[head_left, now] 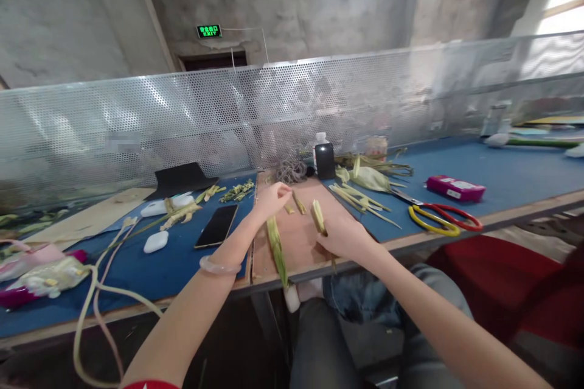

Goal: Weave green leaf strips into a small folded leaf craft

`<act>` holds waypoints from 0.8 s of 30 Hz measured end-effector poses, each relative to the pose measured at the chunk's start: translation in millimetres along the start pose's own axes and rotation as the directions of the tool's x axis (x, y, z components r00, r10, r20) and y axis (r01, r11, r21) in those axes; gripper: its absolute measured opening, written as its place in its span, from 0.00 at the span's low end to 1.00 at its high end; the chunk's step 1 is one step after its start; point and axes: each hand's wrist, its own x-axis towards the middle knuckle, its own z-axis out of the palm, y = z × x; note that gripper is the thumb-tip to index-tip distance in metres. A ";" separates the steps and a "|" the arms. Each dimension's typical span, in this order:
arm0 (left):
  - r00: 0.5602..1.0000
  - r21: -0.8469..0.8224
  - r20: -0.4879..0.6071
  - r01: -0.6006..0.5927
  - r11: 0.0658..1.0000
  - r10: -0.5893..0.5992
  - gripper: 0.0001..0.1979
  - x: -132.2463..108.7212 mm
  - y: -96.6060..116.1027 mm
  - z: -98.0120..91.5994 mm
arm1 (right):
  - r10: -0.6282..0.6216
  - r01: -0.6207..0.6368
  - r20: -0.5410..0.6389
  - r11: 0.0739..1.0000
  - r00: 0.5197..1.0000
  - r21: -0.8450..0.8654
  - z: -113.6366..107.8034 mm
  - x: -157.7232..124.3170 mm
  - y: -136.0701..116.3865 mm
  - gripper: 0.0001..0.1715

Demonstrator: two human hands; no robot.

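Observation:
My left hand (272, 200), with a pale bangle on its wrist, is over the light brown board (297, 252). Its fingertips are pressed together, and what they pinch, if anything, cannot be made out. A long green husk strip (276, 249) runs from beneath this hand toward the board's front edge. On the right of the board, my right hand (345, 235) is closed around a folded, pale yellow-green husk strip (318, 213), whose upper end sticks out past the fingers. Between the hands lie short husk pieces (298, 202).
Yellow-and-red-handled scissors (438, 218), a magenta packet (455, 188) and loose husks (367, 179) lie to the right. A grey yarn heap (292, 171) and a bottle (321, 138) stand behind. Leftward are a black phone (217, 226), a white case (156, 241) and looped cords (93, 291).

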 end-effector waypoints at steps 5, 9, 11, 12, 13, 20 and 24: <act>0.856 -0.553 0.485 0.139 0.822 0.182 0.36 -15.6 28.5 2.4 | 0.003 0.047 -0.097 0.861 0.995 0.507 -2.8 -2.1 13.2 0.15; 0.898 -0.811 0.321 0.095 0.578 0.302 0.44 -23.4 56.9 8.6 | -0.014 0.054 -0.055 0.513 0.998 0.857 -11.5 -5.4 15.5 0.19; 0.923 -0.832 0.229 0.019 0.555 0.311 0.35 -22.0 70.8 14.3 | -0.022 0.086 -0.087 0.517 0.996 0.852 -19.0 -7.0 23.2 0.21; 0.932 -0.825 0.200 -0.007 0.565 0.302 0.28 -20.2 77.0 16.8 | 0.006 0.095 -0.119 0.561 0.993 0.822 -23.2 -8.0 31.9 0.22; 0.943 -0.817 0.171 -0.027 0.576 0.287 0.22 -17.8 82.4 18.7 | 0.061 0.085 -0.159 0.633 0.985 0.769 -27.3 -9.2 44.9 0.23; 0.977 -0.845 0.025 -0.092 0.527 0.211 0.13 -1.4 108.2 10.9 | 0.257 -0.380 -0.406 0.888 0.877 -0.258 -35.3 -23.1 190.6 0.23; 0.969 -0.835 0.017 -0.122 0.537 0.246 0.14 4.1 118.1 7.7 | 0.298 -0.418 -0.344 0.835 0.890 -0.358 -37.7 -20.8 221.1 0.24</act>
